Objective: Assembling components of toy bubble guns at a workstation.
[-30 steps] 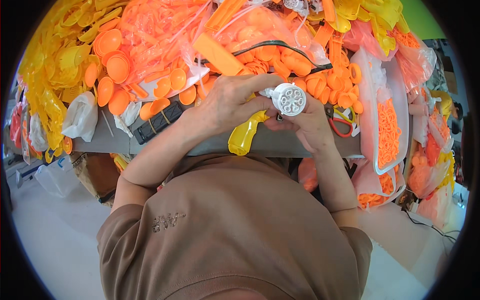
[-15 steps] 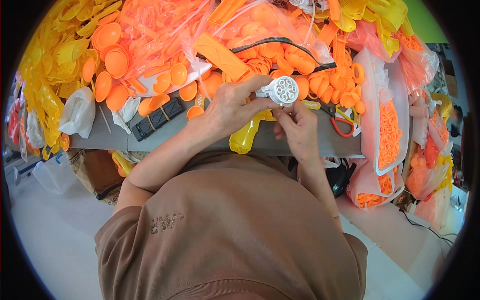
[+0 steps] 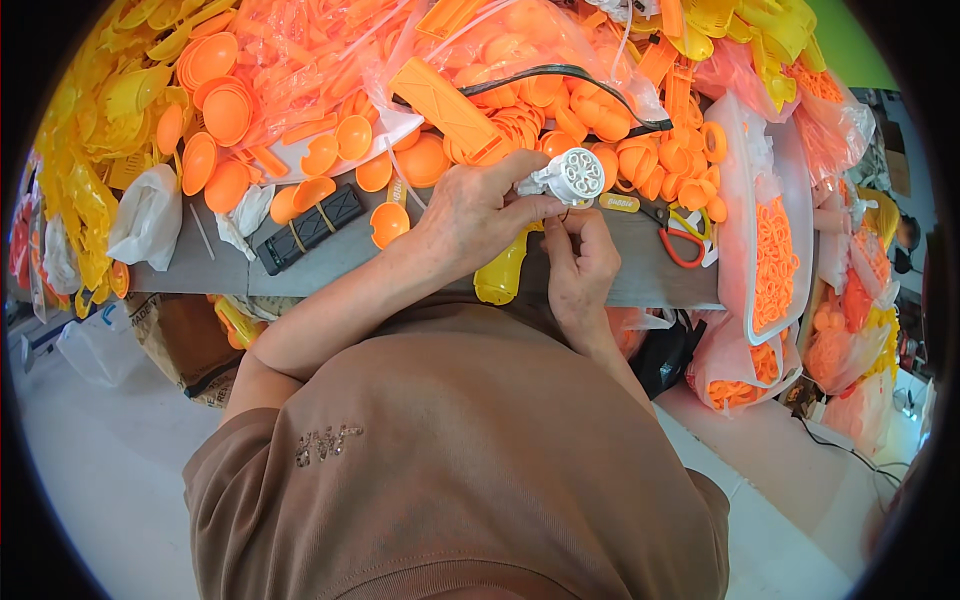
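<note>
Since the earlier frame the right hand (image 3: 580, 262) has dropped from the side of the white round part (image 3: 572, 177) to just below it; the part itself has barely shifted.

White round part: hard glossy plastic, disc face with a ring of circular holes, short neck toward the left hand (image 3: 480, 210). Left hand fingers are clamped on that neck, so the part sits at its fingertips, just above the front edge of the grey workbench (image 3: 330, 262).

Right hand: thumb and forefinger pinched together on something thin and dark right under the part; too small to tell what.

Yellow plastic grip-shaped piece (image 3: 503, 272) hangs over the bench edge directly below the part, between the two wrists.

Relative to the part:
- Left: black ribbed rectangular tray (image 3: 310, 228), flat on the bench.
- Left and behind: smooth orange half-shells (image 3: 225, 100).
- Behind: long orange bar (image 3: 445, 102), black cable (image 3: 560, 75) looping over it.
- Right: red-handled scissors (image 3: 680, 240), then a clear tub of small orange rings (image 3: 775, 260).
</note>
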`<state>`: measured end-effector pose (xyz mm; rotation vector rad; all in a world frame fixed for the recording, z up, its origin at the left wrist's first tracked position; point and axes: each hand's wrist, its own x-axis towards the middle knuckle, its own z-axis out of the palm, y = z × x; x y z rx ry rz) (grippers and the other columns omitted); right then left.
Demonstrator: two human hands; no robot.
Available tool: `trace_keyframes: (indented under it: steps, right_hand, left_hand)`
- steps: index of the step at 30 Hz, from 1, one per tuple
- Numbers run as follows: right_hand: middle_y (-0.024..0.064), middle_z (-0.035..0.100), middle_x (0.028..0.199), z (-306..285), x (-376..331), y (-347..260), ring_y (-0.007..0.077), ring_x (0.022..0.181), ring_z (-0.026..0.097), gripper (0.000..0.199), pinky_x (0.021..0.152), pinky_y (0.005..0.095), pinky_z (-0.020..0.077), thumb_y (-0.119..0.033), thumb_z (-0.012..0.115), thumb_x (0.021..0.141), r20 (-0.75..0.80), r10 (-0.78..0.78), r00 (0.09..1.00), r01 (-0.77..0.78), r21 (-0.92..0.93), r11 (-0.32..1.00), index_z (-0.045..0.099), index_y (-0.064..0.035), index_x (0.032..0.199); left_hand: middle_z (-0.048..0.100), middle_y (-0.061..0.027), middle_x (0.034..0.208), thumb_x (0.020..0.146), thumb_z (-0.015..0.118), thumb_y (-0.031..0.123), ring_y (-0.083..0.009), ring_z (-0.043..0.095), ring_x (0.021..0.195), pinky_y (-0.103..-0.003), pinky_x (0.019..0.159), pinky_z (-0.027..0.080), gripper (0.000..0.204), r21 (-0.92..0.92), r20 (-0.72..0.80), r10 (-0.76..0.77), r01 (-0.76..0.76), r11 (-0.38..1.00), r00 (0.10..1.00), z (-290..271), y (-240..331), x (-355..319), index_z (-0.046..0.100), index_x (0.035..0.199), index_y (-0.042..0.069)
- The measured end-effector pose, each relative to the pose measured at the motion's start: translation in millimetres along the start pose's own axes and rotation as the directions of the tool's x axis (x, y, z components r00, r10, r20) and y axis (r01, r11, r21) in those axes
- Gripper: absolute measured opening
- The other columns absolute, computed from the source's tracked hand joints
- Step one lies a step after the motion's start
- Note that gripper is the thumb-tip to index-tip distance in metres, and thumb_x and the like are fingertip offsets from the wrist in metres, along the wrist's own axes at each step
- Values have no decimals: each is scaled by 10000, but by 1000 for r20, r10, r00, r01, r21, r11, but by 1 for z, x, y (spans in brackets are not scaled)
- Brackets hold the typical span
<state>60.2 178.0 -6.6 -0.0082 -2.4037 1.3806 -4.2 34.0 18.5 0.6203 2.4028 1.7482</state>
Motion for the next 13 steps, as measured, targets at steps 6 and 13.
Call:
trace_keyframes:
  steps: [6, 13]
  right_hand:
    - [133, 525, 750, 5, 1, -8, 242, 568, 532, 89, 514, 320, 426, 28, 562, 823, 2, -231, 973, 219, -324, 920, 477, 1, 826]
    - [169, 515, 803, 7, 3, -7, 337, 632, 562, 128, 524, 409, 448, 4, 545, 816, 49, -223, 974, 227, -288, 930, 487, -27, 926]
  left_hand:
    - [626, -126, 659, 757, 704, 239, -238, 644, 618, -341, 562, 498, 334, -13, -18, 21, -21, 1000, 1000, 1, 0, -1, 597, 1004, 41]
    - [660, -100, 802, 771, 715, 191, -146, 598, 636, -270, 588, 495, 351, 49, 55, 29, -32, 998, 998, 0, -2, -2, 595, 1054, 23]
